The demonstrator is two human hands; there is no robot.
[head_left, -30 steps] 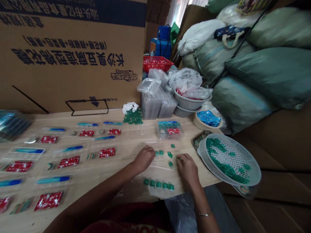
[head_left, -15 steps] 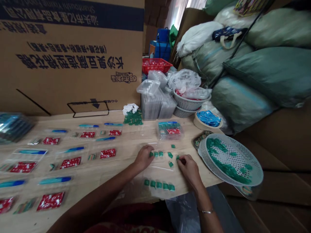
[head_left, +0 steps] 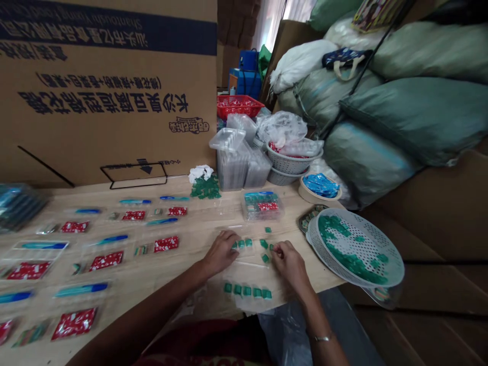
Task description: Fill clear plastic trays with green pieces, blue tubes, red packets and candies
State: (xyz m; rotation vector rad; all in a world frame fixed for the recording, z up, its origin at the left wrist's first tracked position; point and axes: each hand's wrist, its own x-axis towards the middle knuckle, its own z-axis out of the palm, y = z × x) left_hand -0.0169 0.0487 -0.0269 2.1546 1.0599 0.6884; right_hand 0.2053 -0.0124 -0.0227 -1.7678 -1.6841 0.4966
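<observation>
My left hand [head_left: 221,250] rests knuckles-up on the wooden table [head_left: 160,274], its curled fingertips touching a short row of small green pieces [head_left: 244,243]. My right hand [head_left: 288,259] is closed in a pinch on one small green piece at its fingertips, close to the left hand. A few loose green pieces [head_left: 266,251] lie between the hands. A neat row of green pieces [head_left: 247,291] sits on clear plastic near the table's front edge.
A white perforated basket [head_left: 354,249] with green pieces overhangs the table's right edge. Clear packs with red packets [head_left: 166,243] and blue pens [head_left: 114,238] cover the left. A filled clear box [head_left: 262,205], stacked trays [head_left: 236,162], a big carton [head_left: 107,86] and sacks [head_left: 400,112] stand behind.
My right hand has moved left toward the left hand, still pinching a green piece. The left hand has shifted slightly. The camera view has drifted a little.
</observation>
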